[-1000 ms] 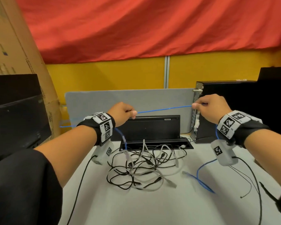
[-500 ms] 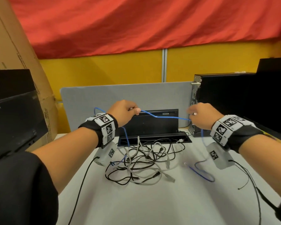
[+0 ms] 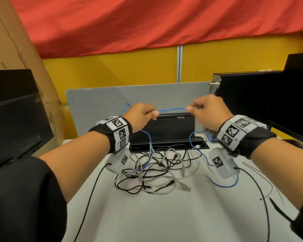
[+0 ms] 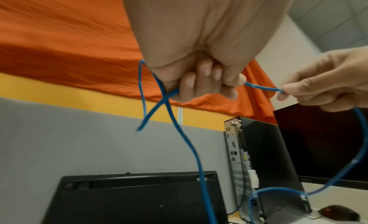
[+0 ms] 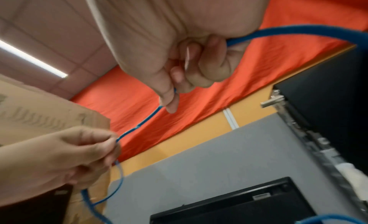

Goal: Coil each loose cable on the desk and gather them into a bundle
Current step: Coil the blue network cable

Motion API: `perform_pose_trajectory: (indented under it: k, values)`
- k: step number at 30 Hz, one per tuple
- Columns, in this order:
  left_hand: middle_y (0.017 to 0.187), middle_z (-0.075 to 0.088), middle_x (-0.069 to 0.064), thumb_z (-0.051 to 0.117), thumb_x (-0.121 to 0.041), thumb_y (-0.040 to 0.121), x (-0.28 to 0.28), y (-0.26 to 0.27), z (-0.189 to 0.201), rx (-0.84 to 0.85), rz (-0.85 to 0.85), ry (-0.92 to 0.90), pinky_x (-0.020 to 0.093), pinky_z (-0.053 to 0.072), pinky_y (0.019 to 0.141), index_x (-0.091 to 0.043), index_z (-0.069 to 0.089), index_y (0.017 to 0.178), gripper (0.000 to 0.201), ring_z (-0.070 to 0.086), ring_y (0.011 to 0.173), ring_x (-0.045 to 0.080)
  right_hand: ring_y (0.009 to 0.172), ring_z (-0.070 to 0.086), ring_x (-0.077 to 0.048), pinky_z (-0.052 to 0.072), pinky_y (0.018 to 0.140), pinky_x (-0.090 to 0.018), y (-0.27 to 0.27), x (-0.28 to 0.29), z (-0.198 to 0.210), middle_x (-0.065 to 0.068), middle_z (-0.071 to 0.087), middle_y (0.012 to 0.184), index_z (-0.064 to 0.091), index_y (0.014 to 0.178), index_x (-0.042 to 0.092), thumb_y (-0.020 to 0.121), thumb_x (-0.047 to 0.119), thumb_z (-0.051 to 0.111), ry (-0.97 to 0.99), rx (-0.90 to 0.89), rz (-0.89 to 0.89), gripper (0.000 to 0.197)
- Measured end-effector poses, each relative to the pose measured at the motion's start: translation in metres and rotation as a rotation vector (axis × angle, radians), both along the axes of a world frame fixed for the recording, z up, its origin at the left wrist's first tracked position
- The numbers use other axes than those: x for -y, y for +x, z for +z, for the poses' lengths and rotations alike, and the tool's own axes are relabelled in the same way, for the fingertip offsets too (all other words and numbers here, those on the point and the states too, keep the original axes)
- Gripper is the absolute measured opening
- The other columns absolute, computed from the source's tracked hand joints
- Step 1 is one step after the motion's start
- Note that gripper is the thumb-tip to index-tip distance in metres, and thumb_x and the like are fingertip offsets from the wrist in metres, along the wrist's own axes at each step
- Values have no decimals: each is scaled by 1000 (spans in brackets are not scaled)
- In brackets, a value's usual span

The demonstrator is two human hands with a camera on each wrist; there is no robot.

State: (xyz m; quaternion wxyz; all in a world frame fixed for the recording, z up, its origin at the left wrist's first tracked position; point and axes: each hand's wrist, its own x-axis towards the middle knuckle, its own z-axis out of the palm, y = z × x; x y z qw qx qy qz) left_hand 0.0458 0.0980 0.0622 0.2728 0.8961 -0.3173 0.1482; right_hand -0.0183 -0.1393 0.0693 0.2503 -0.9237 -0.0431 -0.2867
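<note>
A thin blue cable runs in a short span between my two raised hands above the desk. My left hand grips it in a fist, and a small blue loop sticks out behind the fist. My right hand pinches the cable between thumb and forefinger; the rest hangs down from that hand to the desk. A tangle of black and grey cables lies on the white desk below the hands.
A black cable tray box stands behind the tangle against a grey divider panel. A black computer tower is at the right, a dark monitor and a cardboard box at the left. A dark mouse lies by the tower.
My hands have come closer together, so the blue span between them is shorter. A loop of blue cable has formed behind my left hand, and less blue cable lies on the desk.
</note>
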Motion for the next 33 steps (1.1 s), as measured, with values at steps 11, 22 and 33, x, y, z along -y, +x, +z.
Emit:
perform_pose_trajectory:
  k: [11,22,33]
  values:
    - [65,50,1,46,-27,101,-65,30,-15,-32,184,-42,30,36,63,-15,60,78,30,45,64,19,59,60,-16,39,51,-20,9,102,-16,1,63,59,72,75,23,89,31,64,142,63,-338,18]
    - [59,48,-7,49,-33,99,-5,6,-10,2,7,11,28,37,60,-25,61,73,29,45,57,12,113,59,-20,46,97,-35,-11,-6,-15,-5,55,138,45,142,18,92,18,53,-77,-46,59,50]
    - [54,39,-5,45,-32,101,-11,-9,-16,-83,-19,12,26,31,52,-23,58,70,34,37,49,10,65,59,-14,42,57,-24,-8,0,-17,-2,66,73,74,92,17,95,31,59,-58,-95,37,20]
